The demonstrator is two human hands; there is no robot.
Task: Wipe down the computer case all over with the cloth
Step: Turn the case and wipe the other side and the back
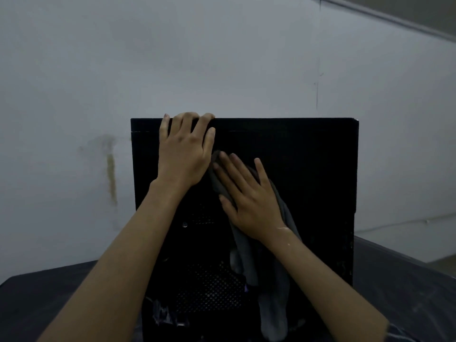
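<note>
The case stands in the middle of a dark table, its broad black face towards the camera and its top edge at the far side against a pale wall. The picture is too dim for any brand, label or writing on the case to be read. Fields of small vent holes show on the lower left part of the face, and pale smears mark its near left corner.

The left hand grasps the case at the top left. Its fingers are curled over the far top edge, the palm lies flat on the face and the thumb rests on the panel, pointing up.

The right hand is just beside it, lower and to the right, almost touching the left. It is spread flat with straight fingers pointing up and left, pressing the cloth against the face of the case. The cloth is grey. Its upper part is bunched under the palm and fingers, and the rest hangs down the face in long folds to near the bottom edge.

On the wall left of the case runs a yellowish vertical stain.
</note>
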